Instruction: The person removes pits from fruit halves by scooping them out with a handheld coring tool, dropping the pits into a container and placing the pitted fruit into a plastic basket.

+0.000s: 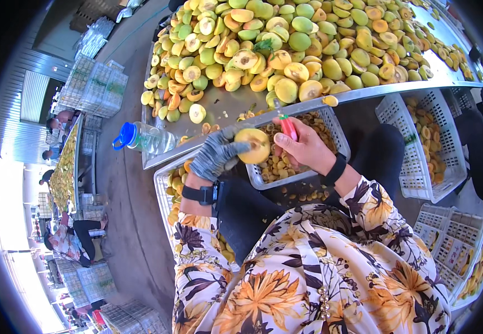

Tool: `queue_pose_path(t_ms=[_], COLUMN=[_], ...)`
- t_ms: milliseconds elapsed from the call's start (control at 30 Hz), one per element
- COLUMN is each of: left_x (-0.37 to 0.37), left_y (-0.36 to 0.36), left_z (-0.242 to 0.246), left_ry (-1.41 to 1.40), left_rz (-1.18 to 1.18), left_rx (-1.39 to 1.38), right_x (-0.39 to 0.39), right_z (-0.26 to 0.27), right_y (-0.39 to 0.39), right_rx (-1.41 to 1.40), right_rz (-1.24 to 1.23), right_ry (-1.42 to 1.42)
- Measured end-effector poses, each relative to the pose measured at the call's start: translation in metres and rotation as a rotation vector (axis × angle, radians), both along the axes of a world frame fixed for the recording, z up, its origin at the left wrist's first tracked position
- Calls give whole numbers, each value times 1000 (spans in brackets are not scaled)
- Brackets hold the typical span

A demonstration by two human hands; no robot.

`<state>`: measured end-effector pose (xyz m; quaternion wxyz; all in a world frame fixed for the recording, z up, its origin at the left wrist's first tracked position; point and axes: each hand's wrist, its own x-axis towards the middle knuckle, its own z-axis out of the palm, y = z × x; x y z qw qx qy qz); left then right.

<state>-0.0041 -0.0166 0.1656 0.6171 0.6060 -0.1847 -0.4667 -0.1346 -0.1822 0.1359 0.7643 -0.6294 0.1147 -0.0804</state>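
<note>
My left hand (218, 154), in a grey knit glove, holds a yellow halved stone fruit (253, 145) with its cut face showing. Close on its right, my bare right hand (304, 144) grips a small tool by its red handle (288, 127); its metal end points up towards the table edge and is blurred. Fruit and tool look apart. Below both hands sits a white plastic crate (262, 183) of small brownish-yellow pieces. Beyond them, a heap of halved green and yellow fruit (266, 50) covers much of a metal table (241, 100).
A water bottle with a blue lid (151, 138) lies at the table's left corner. One fruit crate (162, 188) stands by my left leg, another (433, 167) to the right, more (454, 246) at lower right. Co-workers (72, 242) and stacked crates (95, 87) are at far left.
</note>
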Motion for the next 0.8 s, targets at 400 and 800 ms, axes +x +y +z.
queue_pose_path(t_ms=[400,800], left_x=[-48,-69], left_y=[-14,-34], left_z=[-46,-117], left_ry=[184,74], left_rz=[623,499], left_rx=[3,-427], right_x=[-23,-19], right_z=[2,-2], right_y=[13,43], right_rx=[124,340], right_rz=[76,-262], right_ry=[156,192])
